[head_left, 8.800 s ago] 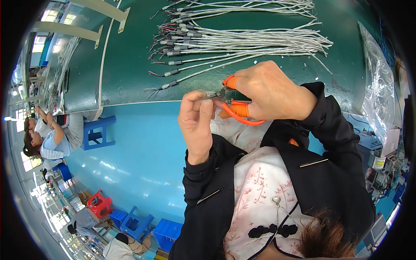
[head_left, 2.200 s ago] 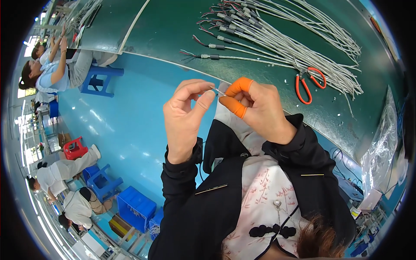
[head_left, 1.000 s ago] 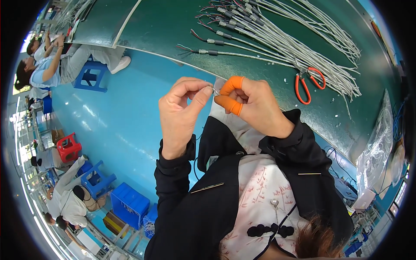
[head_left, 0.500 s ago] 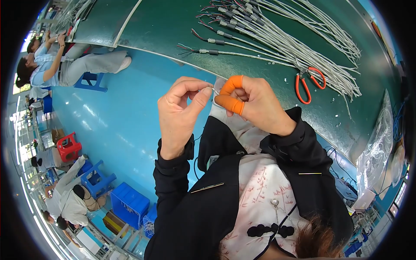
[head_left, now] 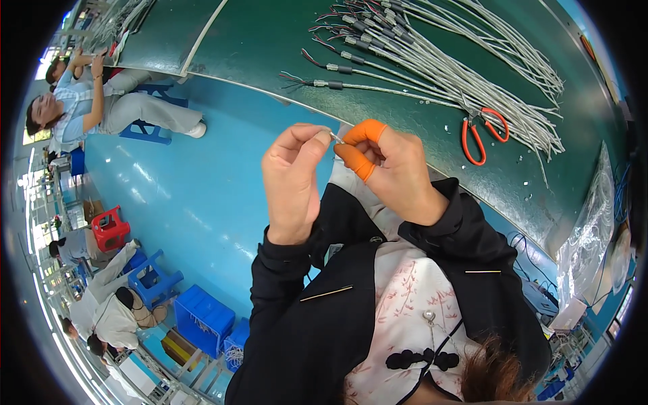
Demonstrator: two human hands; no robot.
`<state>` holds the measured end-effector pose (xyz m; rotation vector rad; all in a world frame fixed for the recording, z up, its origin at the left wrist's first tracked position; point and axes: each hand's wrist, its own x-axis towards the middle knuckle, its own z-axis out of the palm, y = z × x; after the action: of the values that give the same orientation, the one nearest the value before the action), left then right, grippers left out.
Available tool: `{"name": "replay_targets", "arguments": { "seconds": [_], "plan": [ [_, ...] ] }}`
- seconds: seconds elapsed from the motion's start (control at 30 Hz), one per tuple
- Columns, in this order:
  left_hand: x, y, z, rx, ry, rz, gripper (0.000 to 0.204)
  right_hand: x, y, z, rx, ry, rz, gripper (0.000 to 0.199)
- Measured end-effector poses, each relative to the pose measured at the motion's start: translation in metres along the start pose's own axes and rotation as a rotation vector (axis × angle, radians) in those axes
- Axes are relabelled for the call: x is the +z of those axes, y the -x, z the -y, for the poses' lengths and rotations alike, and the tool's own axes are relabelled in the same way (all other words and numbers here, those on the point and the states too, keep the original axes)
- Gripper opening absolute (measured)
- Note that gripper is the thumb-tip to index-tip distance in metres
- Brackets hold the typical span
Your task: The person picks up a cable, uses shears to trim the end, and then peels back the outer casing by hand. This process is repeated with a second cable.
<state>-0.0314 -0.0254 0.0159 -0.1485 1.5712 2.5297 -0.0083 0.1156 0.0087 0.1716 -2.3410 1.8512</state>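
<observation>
In front of me, just off the table's edge, both hands meet fingertip to fingertip. Between them shows a thin silvery-white piece (head_left: 336, 138), too small to tell its kind. My left hand (head_left: 295, 177) pinches one end with thumb and forefinger. Orange finger covers sit on the thumb and forefinger of my right hand (head_left: 390, 167), which pinches the other end. Beyond the hands, on the green table (head_left: 260, 50), lies a bundle of whitish cables (head_left: 466, 94) with stripped coloured wire ends and dark sleeves. Red-handled pliers (head_left: 476, 129) rest against the bundle's near side.
Clear plastic bags (head_left: 582, 233) hang over the table's right end. Small white scraps dot the tabletop. Across the blue floor at left are a red stool (head_left: 110, 228), blue stools (head_left: 154, 278) and a blue crate (head_left: 202, 317). Several people sit at other benches.
My left hand and forearm have shifted slightly right, and the right wrist has dropped a little toward me. The fingertips stay together at the small piece.
</observation>
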Motion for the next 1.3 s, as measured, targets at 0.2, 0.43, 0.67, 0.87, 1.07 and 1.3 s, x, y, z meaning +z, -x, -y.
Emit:
{"name": "replay_targets", "arguments": {
  "seconds": [0.2,0.43,0.67,0.87,1.07,1.3],
  "plan": [
    [0.014,0.002,-0.002,-0.215,0.279,0.039,0.007,0.003,0.000,0.004,0.352,-0.641,0.030,0.011],
    [0.030,0.007,0.014,0.323,-0.321,-0.134,0.008,0.008,0.003,0.005,0.341,-0.831,-0.019,0.009],
    [0.034,0.009,0.003,-0.133,0.125,-0.045,0.003,0.006,0.001,0.002,0.312,-0.776,-0.070,0.009],
    [0.030,0.003,0.016,0.222,-0.125,-0.042,0.002,-0.015,0.000,0.002,0.347,-0.718,-0.066,0.011],
    [0.043,-0.040,-0.005,0.416,-0.663,0.213,0.008,-0.038,0.025,0.014,0.185,-0.672,-0.114,0.009],
    [0.136,-0.132,0.012,0.995,-1.272,0.652,0.043,-0.076,0.051,0.020,0.112,-0.661,-0.159,0.008]
  ]
}}
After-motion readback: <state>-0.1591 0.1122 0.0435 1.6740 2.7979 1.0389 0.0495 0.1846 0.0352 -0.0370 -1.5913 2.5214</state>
